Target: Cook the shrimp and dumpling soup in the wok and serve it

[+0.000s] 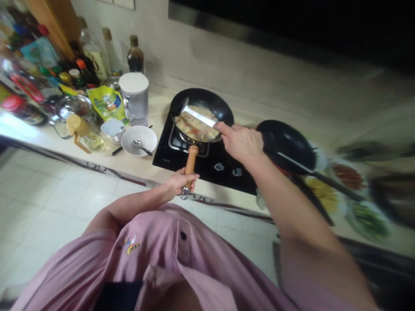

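Note:
A black wok (pixel 226 106) sits over the left burner of the black stove. Yellowish, egg-like food (pixel 197 127) with reddish bits covers its bottom. My left hand (pixel 181 180) is wrapped round the wok's wooden handle (pixel 192 159), which points toward me. From the right, my right hand (pixel 241 140) reaches over the wok, closed on a metal spatula (pixel 201 117). The spatula's head lies at the wok's left inner side, against the food. Its grip end is hidden in my fingers.
A second black pan (pixel 285 144) with a long handle stands right of the wok. Beyond it are plates of yellow food (pixel 320 194) and chopped greens (pixel 369 221). Left are a white bowl (pixel 128 149) with a spoon, a lidded pitcher (pixel 136 101), and several bottles.

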Available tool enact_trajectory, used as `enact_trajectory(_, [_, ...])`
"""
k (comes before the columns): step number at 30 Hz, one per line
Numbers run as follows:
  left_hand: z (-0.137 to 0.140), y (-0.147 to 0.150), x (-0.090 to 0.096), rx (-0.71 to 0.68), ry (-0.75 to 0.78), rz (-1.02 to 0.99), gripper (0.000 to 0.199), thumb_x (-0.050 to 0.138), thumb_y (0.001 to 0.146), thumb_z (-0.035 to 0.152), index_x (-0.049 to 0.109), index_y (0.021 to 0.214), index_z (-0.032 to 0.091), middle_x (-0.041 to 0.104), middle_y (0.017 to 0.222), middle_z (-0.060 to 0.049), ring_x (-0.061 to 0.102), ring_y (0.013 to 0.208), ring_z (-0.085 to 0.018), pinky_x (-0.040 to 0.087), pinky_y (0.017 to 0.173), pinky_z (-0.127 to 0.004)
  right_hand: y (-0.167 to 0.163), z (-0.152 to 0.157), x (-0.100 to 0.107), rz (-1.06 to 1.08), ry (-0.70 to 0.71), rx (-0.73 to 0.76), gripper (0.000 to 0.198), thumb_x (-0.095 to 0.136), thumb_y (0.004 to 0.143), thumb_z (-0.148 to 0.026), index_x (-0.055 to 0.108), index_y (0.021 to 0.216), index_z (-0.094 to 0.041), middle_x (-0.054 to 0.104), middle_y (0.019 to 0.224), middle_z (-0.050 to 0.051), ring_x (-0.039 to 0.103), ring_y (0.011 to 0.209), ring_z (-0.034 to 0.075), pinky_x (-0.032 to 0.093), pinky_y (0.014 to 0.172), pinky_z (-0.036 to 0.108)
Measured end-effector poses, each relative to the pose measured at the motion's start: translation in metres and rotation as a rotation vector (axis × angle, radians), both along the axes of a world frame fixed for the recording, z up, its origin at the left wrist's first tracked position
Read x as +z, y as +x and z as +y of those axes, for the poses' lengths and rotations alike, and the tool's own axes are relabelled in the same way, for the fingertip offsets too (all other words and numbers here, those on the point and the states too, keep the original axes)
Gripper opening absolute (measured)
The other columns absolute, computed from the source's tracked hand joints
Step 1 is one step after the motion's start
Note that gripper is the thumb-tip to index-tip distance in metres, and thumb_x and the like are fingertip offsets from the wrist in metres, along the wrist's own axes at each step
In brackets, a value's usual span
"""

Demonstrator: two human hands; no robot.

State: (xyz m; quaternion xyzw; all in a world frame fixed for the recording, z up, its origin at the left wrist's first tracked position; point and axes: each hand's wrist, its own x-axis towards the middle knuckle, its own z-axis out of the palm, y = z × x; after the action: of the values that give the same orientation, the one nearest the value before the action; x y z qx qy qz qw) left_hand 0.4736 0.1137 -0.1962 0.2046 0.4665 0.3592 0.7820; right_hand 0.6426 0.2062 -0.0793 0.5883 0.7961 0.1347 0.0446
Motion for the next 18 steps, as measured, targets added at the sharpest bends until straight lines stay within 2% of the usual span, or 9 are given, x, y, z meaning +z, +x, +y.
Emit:
enact_trajectory(6, [0.0, 0.0, -0.002, -0.001, 0.0, -0.011, 0.044, 0.087, 0.071, 0.03, 0.048, 0.088, 0.019, 0.051, 0.058, 0.007, 0.048, 0.044, -0.006, 0.044, 0.044, -0.02, 0.005, 0.002, 0.001, -0.029, -0.037, -0.011, 0.045, 0.035, 0.099, -0.036, 0.052, 0.141, -0.037, 0.066, 0.108, 0.01, 0.059, 0.076, 0.022, 0.032, 0.066, 0.031])
enact_trajectory(12, [0.0, 0.0, -0.005, -0.001, 0.006, -0.009, 0.041, 0.086, 0.072, 0.029, 0.049, 0.087, 0.019, 0.05, 0.058, 0.007, 0.048, 0.044, -0.007, 0.044, 0.044, -0.02, 0.023, 0.002, -0.005, 0.029, -0.048, -0.057, 0.045, 0.041, 0.097, -0.038, 0.055, 0.14, -0.034, 0.068, 0.109, 0.011, 0.061, 0.08, 0.023, 0.037, 0.067, 0.031])
enact_trajectory(15, [-0.001, 0.0, -0.005, 0.001, 0.003, -0.006, 0.033, 0.081, 0.077, 0.021, 0.05, 0.088, 0.019, 0.051, 0.058, 0.007, 0.048, 0.043, -0.007, 0.044, 0.043, -0.02, 0.04, 0.008, -0.016, 0.215, -0.04, -0.13, 0.047, 0.049, 0.094, -0.04, 0.058, 0.139, -0.03, 0.069, 0.111, 0.011, 0.062, 0.086, 0.025, 0.043, 0.07, 0.032])
enact_trajectory(18, [-0.001, 0.001, -0.003, 0.003, 0.01, -0.004, 0.022, 0.071, 0.083, 0.013, 0.05, 0.087, 0.018, 0.051, 0.056, 0.006, 0.047, 0.043, -0.007, 0.043, 0.042, -0.02, 0.052, 0.018, -0.032, 0.593, -0.088, -0.219, 0.051, 0.054, 0.092, -0.037, 0.058, 0.14, -0.023, 0.07, 0.098, 0.009, 0.06, 0.076, 0.02, 0.045, 0.064, 0.03])
